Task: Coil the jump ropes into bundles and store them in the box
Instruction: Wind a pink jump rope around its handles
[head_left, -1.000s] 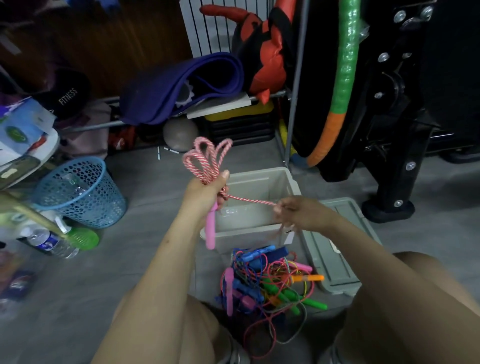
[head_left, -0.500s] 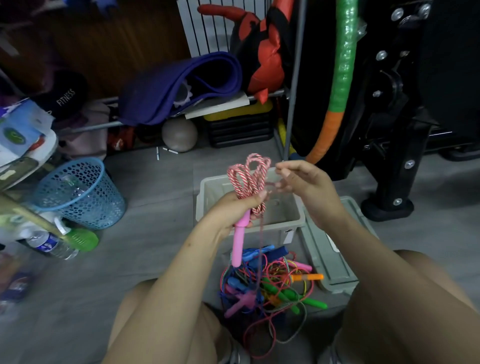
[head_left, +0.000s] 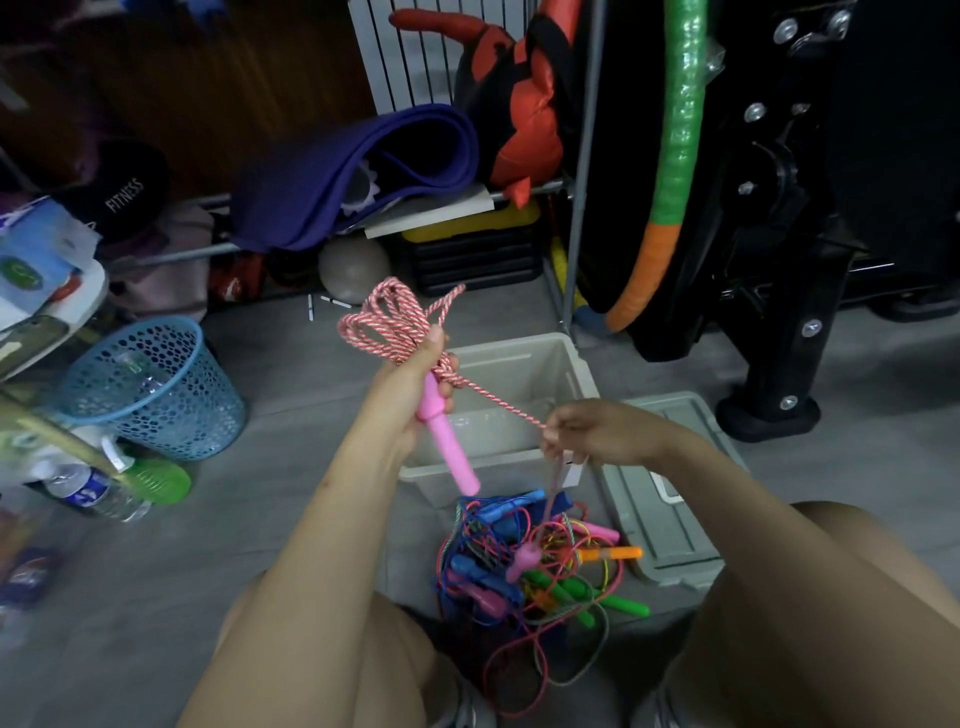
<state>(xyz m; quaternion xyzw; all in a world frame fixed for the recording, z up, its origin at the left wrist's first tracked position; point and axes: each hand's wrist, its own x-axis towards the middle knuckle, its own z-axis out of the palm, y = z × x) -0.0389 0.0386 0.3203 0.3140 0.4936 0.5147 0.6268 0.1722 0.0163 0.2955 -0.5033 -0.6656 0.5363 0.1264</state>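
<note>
My left hand (head_left: 415, 387) grips the coiled pink-and-white jump rope (head_left: 387, 325) together with its pink handle (head_left: 449, 447), which points down. Loops stick out above my fist. A taut strand runs from the bundle down-right to my right hand (head_left: 587, 434), which pinches it. From there the rope drops to its second pink handle (head_left: 524, 564) on the pile. Both hands are above the open grey box (head_left: 519, 358). A tangled pile of jump ropes (head_left: 524, 566) with blue, green, orange and pink handles lies on the floor between my knees.
The box's grey lid (head_left: 660, 499) lies on the floor to the right. A blue mesh basket (head_left: 150, 389) and a plastic bottle (head_left: 88, 491) are at the left. A rack with a purple mat (head_left: 353, 176), a grey ball (head_left: 353, 267) and black gym equipment (head_left: 769, 249) stand behind.
My right hand swung from beside the loops down and to the right, pulling a strand taut around the bundle. My left hand turned and lifted the coil slightly left.
</note>
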